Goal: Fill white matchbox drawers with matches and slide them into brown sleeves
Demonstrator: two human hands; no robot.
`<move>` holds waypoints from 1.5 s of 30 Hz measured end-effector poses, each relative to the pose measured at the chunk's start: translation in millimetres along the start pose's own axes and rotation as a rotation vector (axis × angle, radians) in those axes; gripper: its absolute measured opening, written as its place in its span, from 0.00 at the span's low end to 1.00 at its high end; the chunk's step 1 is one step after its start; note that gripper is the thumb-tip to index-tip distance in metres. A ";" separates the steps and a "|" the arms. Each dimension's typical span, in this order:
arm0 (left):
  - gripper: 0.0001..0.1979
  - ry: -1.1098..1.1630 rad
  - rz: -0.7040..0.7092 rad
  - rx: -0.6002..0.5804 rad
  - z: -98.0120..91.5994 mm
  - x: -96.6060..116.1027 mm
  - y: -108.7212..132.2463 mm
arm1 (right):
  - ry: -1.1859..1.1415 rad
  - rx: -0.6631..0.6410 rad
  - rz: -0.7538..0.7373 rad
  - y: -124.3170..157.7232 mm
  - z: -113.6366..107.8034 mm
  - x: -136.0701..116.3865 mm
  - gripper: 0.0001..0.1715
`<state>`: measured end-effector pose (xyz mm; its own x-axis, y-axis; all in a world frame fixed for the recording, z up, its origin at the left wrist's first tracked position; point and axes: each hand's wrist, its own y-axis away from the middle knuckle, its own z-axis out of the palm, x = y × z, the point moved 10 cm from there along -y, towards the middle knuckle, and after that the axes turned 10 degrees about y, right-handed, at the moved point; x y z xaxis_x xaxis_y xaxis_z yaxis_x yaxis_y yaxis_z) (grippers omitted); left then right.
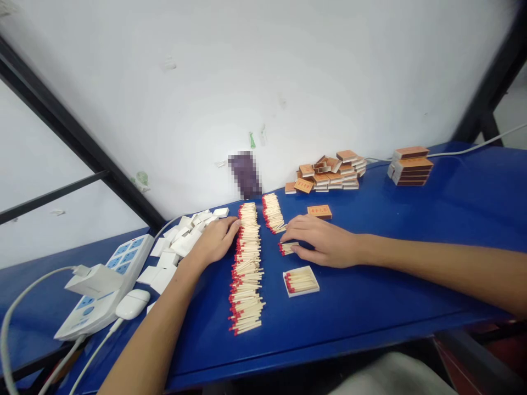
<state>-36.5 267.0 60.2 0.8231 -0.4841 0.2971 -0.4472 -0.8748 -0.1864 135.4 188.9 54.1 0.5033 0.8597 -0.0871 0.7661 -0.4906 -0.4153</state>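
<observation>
My left hand (219, 239) rests beside the long row of red-headed matches (248, 269). Its fingers are loosely stretched, with the thumb by the match heads, and nothing shows in its grasp. Farther right, my right hand (323, 240) curves over a small bunch of matches (288, 248) on the table, its thumb and fingers closed around them. A shorter row of matches (273, 213) lies just beyond its fingertips. Nearer the front is a white matchbox tray (302, 291) with a layer of matches in it. One orange matchbox cover (320, 211) lies behind my right hand.
Many white matchbox trays (181, 238) are heaped left of my left hand. A power strip (123, 258) with a charger (96, 281) and a white earbud case (132, 304) sits farther left. Orange matchboxes (329, 178) are piled by the wall, with a stack (411, 167) farther right.
</observation>
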 end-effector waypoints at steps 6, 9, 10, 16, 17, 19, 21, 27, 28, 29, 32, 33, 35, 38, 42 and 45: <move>0.26 -0.007 -0.006 0.007 -0.8 -1.2 -0.3 | -0.002 0.012 -0.001 0.2 -0.1 -0.1 0.15; 0.26 -0.007 -0.002 0.003 -0.3 -1.0 -0.7 | 0.010 0.016 0.017 1.4 1.5 2.5 0.17; 0.26 -0.006 -0.001 0.002 -0.1 -0.8 -0.7 | 0.011 0.011 0.029 1.9 2.6 4.1 0.19; 0.25 -0.008 -0.002 0.004 0.6 -1.2 -0.8 | -0.017 -0.038 0.070 3.8 10.0 10.6 0.21; 0.25 -0.008 -0.002 0.004 0.6 -1.3 -0.7 | -0.022 -0.037 0.070 3.8 9.9 10.6 0.21; 0.25 -0.007 -0.001 0.004 0.5 -1.5 -0.5 | -0.031 -0.028 0.066 3.4 8.5 9.8 0.21; 0.25 -0.006 0.000 0.005 0.4 -1.7 -0.4 | -0.032 -0.016 0.060 2.9 6.7 8.5 0.20; 0.25 -0.005 0.001 0.003 0.8 -1.3 -1.0 | -0.016 -0.022 0.043 1.9 5.5 5.8 0.19; 0.25 -0.006 0.003 0.003 0.8 -1.0 -1.0 | -0.012 -0.015 0.035 1.8 4.5 5.0 0.19; 0.25 -0.006 0.004 0.002 0.7 -0.6 -1.1 | -0.009 -0.005 0.029 1.6 3.3 4.3 0.19; 0.25 -0.007 0.007 0.002 0.3 0.3 -1.0 | -0.003 -0.010 0.036 1.1 2.5 4.3 0.20; 0.25 -0.007 0.008 0.001 0.1 0.4 -0.9 | 0.000 -0.031 0.044 1.1 3.9 4.7 0.21; 0.25 -0.005 0.009 -0.003 0.0 0.8 -0.7 | 0.014 -0.086 0.055 1.4 7.5 4.8 0.22; 0.25 -0.001 0.009 -0.003 -0.3 0.9 -0.6 | 0.046 -0.130 0.058 2.5 9.1 4.7 0.22; 0.25 0.004 0.007 -0.002 -0.3 0.6 -0.9 | 0.067 -0.151 -0.001 2.3 9.7 0.7 0.20; 0.25 0.007 0.009 -0.004 0.2 0.6 -1.0 | 0.039 -0.155 -0.060 1.5 9.2 -4.0 0.18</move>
<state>-35.5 267.6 60.3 0.8168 -0.4917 0.3016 -0.4559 -0.8706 -0.1849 130.8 186.1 45.5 0.4679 0.8832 -0.0305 0.8460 -0.4576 -0.2738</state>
